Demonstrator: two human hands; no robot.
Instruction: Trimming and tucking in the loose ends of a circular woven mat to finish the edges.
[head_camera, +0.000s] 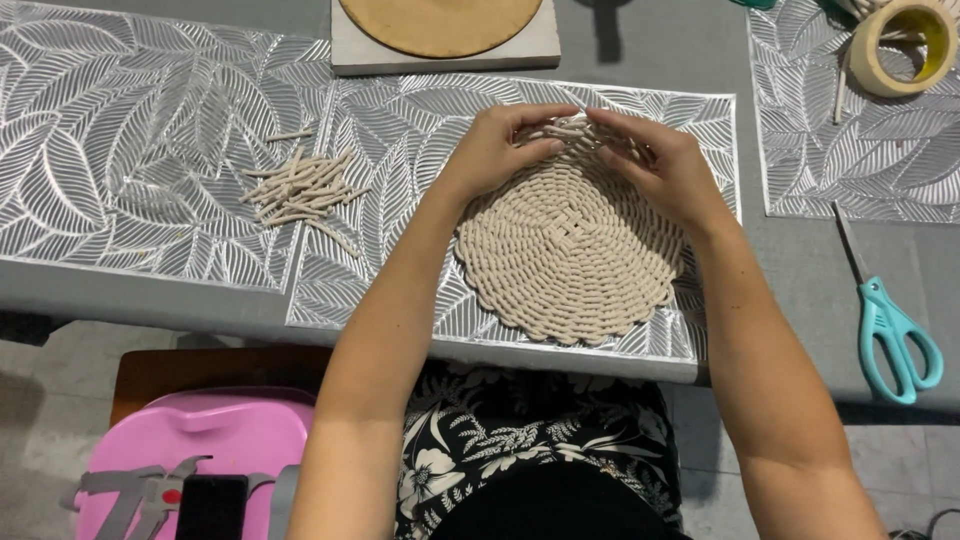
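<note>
A round woven mat of cream cord (565, 255) lies on a silver leaf-patterned placemat (400, 140) in front of me. My left hand (500, 145) and my right hand (660, 160) meet at the mat's far rim. Both pinch the cord ends there, fingertips close together. The far edge of the mat is partly hidden under my fingers.
A heap of short cream cord pieces (300, 185) lies to the left. Turquoise scissors (895, 335) rest at the right table edge. A tape roll (905, 45) sits far right, a round wooden disc on a board (440, 25) at the back. A pink object (200, 440) is below left.
</note>
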